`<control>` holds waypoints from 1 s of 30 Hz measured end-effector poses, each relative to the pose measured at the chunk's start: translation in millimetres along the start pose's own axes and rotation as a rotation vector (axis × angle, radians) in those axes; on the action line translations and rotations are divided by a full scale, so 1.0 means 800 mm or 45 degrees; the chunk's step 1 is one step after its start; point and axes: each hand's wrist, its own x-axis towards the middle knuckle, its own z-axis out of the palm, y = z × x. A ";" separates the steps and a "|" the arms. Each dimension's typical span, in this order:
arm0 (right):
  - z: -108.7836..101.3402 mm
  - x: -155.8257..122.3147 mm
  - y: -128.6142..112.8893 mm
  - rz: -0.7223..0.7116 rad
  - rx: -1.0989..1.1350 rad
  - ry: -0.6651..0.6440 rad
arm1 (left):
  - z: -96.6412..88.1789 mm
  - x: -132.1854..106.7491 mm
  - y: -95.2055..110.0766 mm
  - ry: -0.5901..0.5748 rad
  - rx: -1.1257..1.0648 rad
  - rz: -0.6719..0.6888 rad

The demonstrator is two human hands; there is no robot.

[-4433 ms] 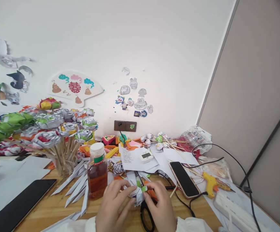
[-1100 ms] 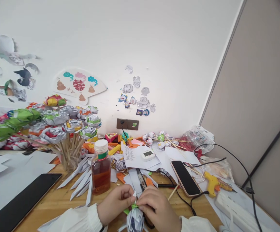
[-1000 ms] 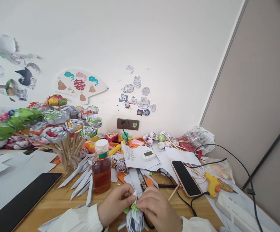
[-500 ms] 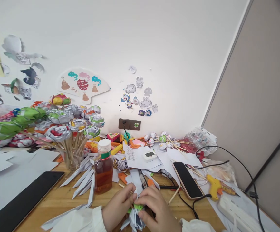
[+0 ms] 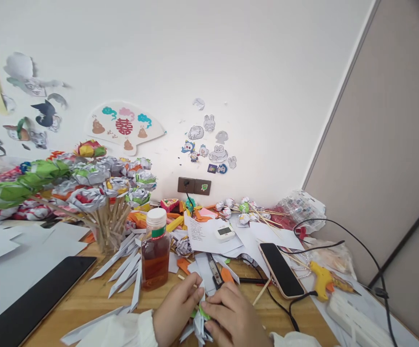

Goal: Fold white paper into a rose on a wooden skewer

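Low in the middle of the head view, a paper flower (image 5: 199, 324) of folded white strips with a green part is held between both hands. My left hand (image 5: 177, 308) grips it from the left, thumb and fingers pinched near its top. From the right, my right hand (image 5: 236, 313) has its fingers curled onto the green paper. The palms hide much of the flower. Just behind the hands lie a utility knife (image 5: 215, 271) and an orange paper scrap (image 5: 226, 275). A bottle of amber liquid (image 5: 155, 260) with a white cap stands beyond my left hand.
Folded white strips (image 5: 124, 270) lie left of the bottle. Paper flowers on sticks (image 5: 110, 217) fill a holder at the left, behind a black tablet (image 5: 43, 299). To the right are a phone (image 5: 281, 270), a yellow glue gun (image 5: 321, 279), a power strip (image 5: 357, 318) and loose cables.
My right hand's fingers have shifted slightly and curled closer over the green paper. My left hand stays nearly in place on the flower.
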 end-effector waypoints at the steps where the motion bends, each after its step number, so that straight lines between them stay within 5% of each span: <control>1: 0.000 0.000 0.000 -0.025 -0.046 -0.008 | 0.000 0.000 0.000 0.007 0.011 -0.003; 10: 0.005 -0.001 -0.004 0.044 -0.235 -0.083 | 0.001 0.000 0.000 0.009 0.069 0.014; 30: 0.011 -0.002 -0.012 0.144 -0.218 0.053 | 0.004 -0.002 0.000 -0.004 0.055 0.009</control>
